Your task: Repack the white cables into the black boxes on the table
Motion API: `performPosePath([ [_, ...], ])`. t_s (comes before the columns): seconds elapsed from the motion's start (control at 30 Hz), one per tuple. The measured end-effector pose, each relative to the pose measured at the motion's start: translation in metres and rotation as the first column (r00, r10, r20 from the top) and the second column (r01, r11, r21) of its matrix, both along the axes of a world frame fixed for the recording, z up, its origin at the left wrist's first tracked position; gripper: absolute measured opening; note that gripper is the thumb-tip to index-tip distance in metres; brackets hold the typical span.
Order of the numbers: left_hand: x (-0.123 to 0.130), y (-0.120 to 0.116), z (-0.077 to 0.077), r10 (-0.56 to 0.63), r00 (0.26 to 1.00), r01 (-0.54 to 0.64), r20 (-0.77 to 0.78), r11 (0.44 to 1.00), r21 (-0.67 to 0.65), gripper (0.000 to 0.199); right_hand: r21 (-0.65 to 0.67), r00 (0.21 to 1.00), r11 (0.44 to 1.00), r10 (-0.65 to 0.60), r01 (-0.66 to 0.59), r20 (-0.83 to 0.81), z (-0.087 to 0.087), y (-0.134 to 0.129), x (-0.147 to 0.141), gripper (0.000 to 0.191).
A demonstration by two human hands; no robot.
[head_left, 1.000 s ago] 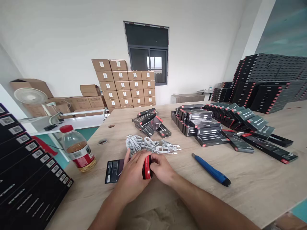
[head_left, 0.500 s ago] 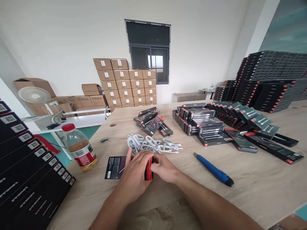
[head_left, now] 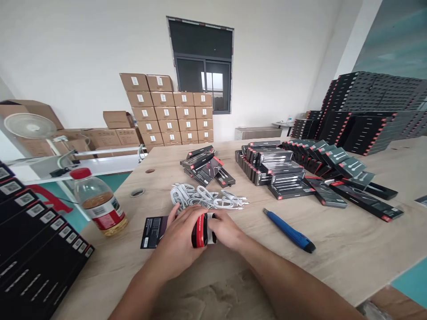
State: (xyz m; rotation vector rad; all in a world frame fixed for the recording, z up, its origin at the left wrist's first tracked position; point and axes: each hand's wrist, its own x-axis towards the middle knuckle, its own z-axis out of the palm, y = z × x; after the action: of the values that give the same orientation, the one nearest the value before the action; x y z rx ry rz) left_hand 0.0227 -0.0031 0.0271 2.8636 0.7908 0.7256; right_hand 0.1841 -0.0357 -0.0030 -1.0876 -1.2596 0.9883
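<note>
Close to the near edge of the wood-grain table [head_left: 133, 275], the person's left hand [head_left: 182, 233] wraps around a small black box with a red strip [head_left: 200, 231], its fingers curled over the top. From the other side, the right hand [head_left: 227, 229] is bent in against the box's right end, its thumb at a white part [head_left: 210, 236] that shows there; its other fingertips are hidden, so I cannot tell what they pinch. Whether the box touches the tabletop is also hidden.

At the left, black boxes with white code labels [head_left: 33, 258] stand in a slanting row. Just beside the left hand, partly behind it, lies a dark printed card or carton [head_left: 151, 233]. Right of the hands is a blue utility knife [head_left: 288, 231], lying flat and apart from them. A drink bottle with a red cap [head_left: 102, 204] stands upright to the left.

Just beyond the hands lie coiled white cables [head_left: 200, 196], and behind these a loose heap of black retail boxes [head_left: 203, 164]. Farther right, more cable boxes [head_left: 276, 169] are stacked together. Brown cartons [head_left: 170, 111] rise against the back wall, beside a dark-framed window [head_left: 203, 66].
</note>
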Motion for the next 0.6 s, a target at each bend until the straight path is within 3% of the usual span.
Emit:
performPosePath([
  [0.1,0.0,0.0,0.001,0.113,0.993,-0.114,0.025,0.992,0.047,0.051,0.023,1.0,1.0,-0.003,0.002,0.026,-0.001,0.0,0.0,0.004],
  [0.2,-0.001,0.002,0.0,0.205,0.976,-0.21,0.069,0.975,0.067,0.051,0.095,0.997,0.996,-0.01,0.003,0.076,-0.002,-0.002,0.0,0.015],
  [0.4,-0.007,0.005,0.0,0.227,0.964,-0.234,0.136,0.971,0.04,0.054,0.171,0.998,0.985,0.023,-0.033,0.059,-0.007,0.004,0.006,0.025],
  [0.5,-0.006,0.004,0.0,0.239,0.96,-0.247,0.148,0.968,0.04,0.055,0.26,0.981,0.957,-0.161,0.129,0.105,-0.01,0.004,0.008,0.032],
  [0.6,-0.002,0.001,-0.002,0.253,0.957,-0.266,0.145,0.961,0.076,0.058,0.46,0.879,0.87,-0.351,0.179,0.322,-0.011,0.002,0.008,0.015],
])
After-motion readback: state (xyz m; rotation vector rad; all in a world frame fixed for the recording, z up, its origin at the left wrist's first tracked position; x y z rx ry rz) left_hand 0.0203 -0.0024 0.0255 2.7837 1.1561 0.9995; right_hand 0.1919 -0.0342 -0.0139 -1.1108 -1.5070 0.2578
